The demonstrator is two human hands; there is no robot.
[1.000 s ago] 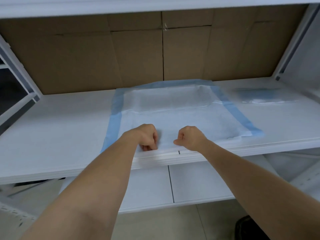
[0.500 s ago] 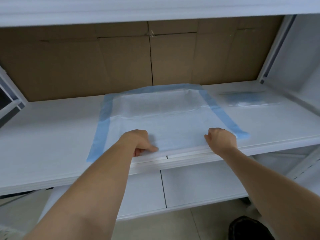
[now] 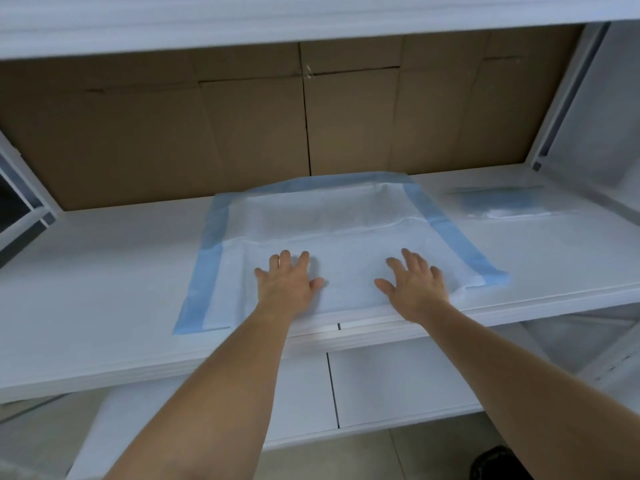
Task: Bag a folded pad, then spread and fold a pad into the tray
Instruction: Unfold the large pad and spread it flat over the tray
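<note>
1. The white shelf (image 3: 104,271) carries everything, with brown cardboard (image 3: 242,133) lining the wall behind it.
2. The pad (image 3: 346,237), white with blue borders, lies spread open in the middle of the shelf. Its near edge reaches the shelf's front lip and its far edge lies against the cardboard, where it bulges up slightly. A crease runs across it.
3. The bagged pad (image 3: 502,204), a clear pouch showing blue, lies flat to the right, just beside the spread pad and apart from both hands. That half of the task looks done.
4. The left hand (image 3: 287,282) lies palm down on the pad's near part, fingers straight and slightly spread, pinching nothing.
5. The right hand (image 3: 414,284) does the same nearer the right border, fingers fanned and flat on the pad.
6. Risks, as I judge them:
   - smoothing outward could drag the thin pad over the front lip;
   - the raised far edge could skew the coming fold;
   - uneven pressure between the 2 hands could bunch the crease.
7. No tray is visible.
</note>
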